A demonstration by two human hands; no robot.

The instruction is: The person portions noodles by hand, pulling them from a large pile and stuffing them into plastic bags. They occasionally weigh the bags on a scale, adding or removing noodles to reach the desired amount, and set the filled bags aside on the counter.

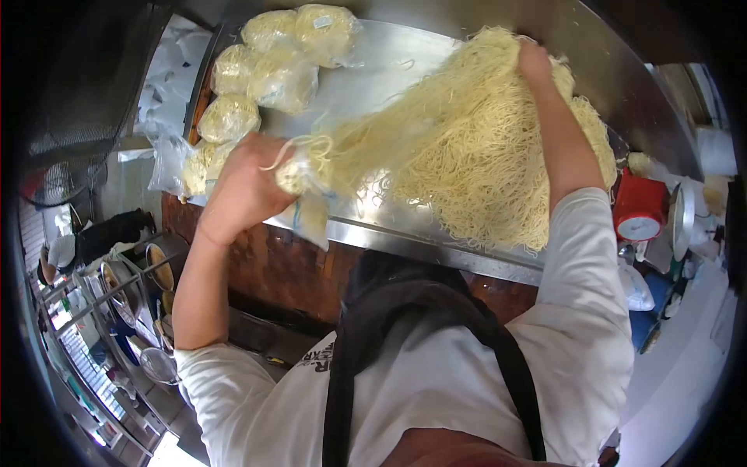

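Observation:
A large heap of pale yellow noodles (482, 148) lies on a steel tray (381, 58). Near the tray's front edge my left hand (253, 183) is closed on a clear plastic bag (311, 214) with noodles in and over its mouth. Loose strands stretch from that bag to the heap, blurred in part. My right hand (534, 64) rests at the top of the heap, its fingers hidden among the noodles. Filled bags of noodles (284, 78) are grouped at the tray's left side.
Empty-looking clear bags (167, 159) hang at the left edge. A red scale (640, 204) with a round dial stands at the right. Pans and strainers (159, 364) sit on a rack at the lower left. A steel wall rises behind the tray.

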